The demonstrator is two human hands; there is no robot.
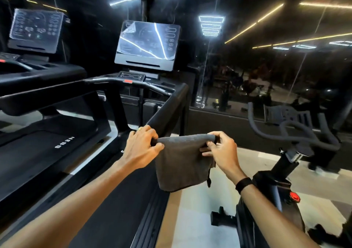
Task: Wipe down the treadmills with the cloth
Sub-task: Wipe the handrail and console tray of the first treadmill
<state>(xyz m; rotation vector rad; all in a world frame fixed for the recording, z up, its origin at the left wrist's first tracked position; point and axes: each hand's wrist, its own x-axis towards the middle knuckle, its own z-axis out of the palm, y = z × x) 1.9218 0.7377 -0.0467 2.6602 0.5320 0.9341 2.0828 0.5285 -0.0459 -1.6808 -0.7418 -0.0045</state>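
The fingers (152,136) of the left hand (142,148) curl over the top of the cloth (182,163) at its left end, with the thumb underneath, so the hand grips the cloth and, it seems, the rail end beneath it. A ring shows on 1 finger of this hand. The right hand (221,150) pinches the cloth's right end between thumb and curled fingers, knuckles up. A dark band (244,183) circles the right wrist.

Between the 2 hands the dark grey cloth is draped over the near end of the treadmill's right handrail (169,108); its top fold spans from one set of fingers to the other and the rest hangs down below them, a small tag or strap dangling at its lower right edge.

Beyond the fingers the handrail rises away to the console (132,76), which bears a red button, and above that stands the treadmill's screen (147,44), reflecting ceiling lights. Below the left forearm lies the black running belt (122,200).

Left of the left hand stands a second treadmill (38,152) with its own screen (36,30). Right of the right hand is an exercise bike (285,171) with curved handlebars and a red knob, and behind it a mirrored wall (266,57).
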